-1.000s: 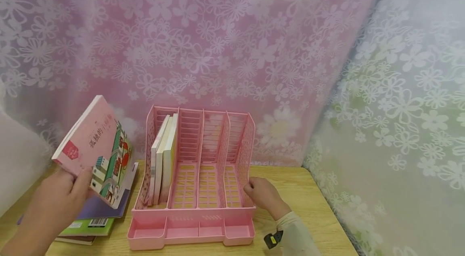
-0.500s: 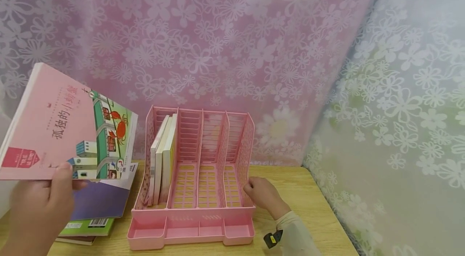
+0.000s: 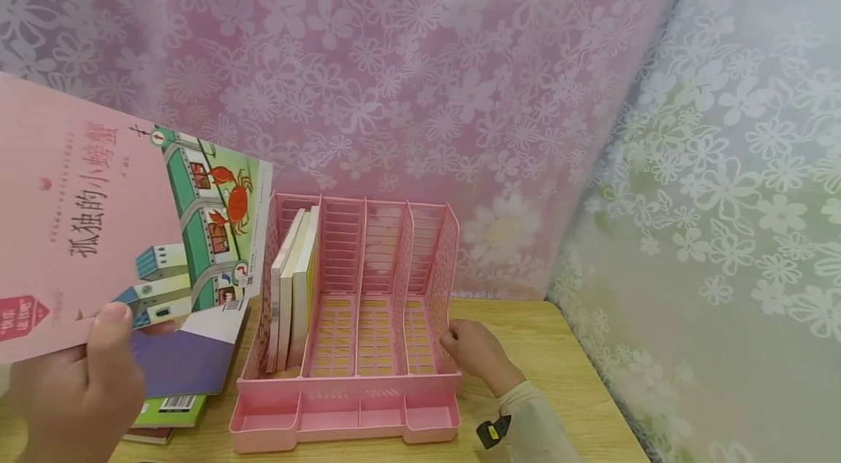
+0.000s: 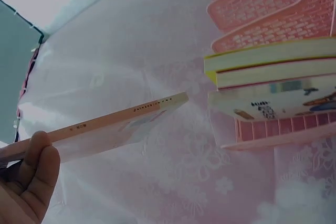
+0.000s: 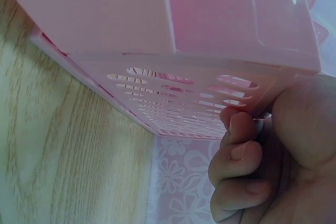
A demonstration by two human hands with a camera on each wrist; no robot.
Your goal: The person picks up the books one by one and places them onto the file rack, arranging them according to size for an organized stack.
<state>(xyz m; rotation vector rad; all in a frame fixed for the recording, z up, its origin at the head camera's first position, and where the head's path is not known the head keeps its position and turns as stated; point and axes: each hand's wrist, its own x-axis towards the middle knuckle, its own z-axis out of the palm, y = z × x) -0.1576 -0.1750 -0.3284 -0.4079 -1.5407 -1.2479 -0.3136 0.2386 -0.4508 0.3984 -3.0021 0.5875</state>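
At the left, my left hand holds a pink picture book by its lower edge, thumb on the cover with the red crab drawing. The book is lifted and tilted, left of a pink desktop file rack. Seen from the left wrist, the book's spine points toward the rack, apart from it. Several upright books stand in the rack's leftmost compartment. My right hand grips the edge of the rack's right side wall; the right wrist view shows curled fingers against the perforated wall.
Beneath the held book lies a stack with a purple-and-white book above a green one, on the wooden table. Small trays line the rack's front. A floral curtain hangs behind. A black strap is at the right wrist.
My left hand has raised the pink book off to the left and toward the camera, turning its cover more face-on. The right hand and rack stay put.
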